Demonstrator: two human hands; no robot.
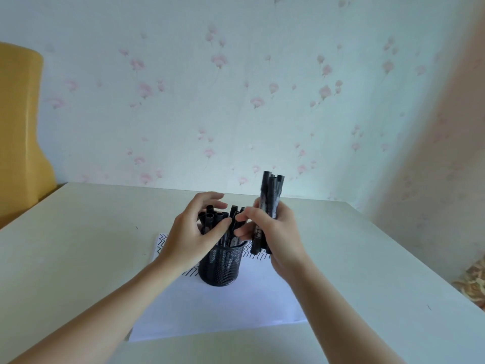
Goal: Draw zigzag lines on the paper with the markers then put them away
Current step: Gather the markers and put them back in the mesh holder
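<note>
The right hand [273,232] is wrapped around a bundle of black markers [270,203], held upright with their ends sticking up toward 12 o'clock above the fist and their lower ends showing below it. At 9 o'clock from that bundle, touching or nearly touching it, stands a black mesh pen cup [219,264] with more markers [214,218] standing in it. The left hand [194,232] sits over the cup from its 9 o'clock side, thumb and fingers curled about the tops of those markers; it appears to pinch one of them, though the overlap of dark barrels makes this hard to confirm. The cup rests on a sheet of white paper [223,311], and rows of black zigzag lines [256,254] show on the sheet at 3 and 9 o'clock of the cup. The paper lies on a pale table [65,245]. Behind, at 12 o'clock, is wallpaper [236,88] with pink flowers; a yellow chair back [18,127] stands at 9 o'clock.
</note>
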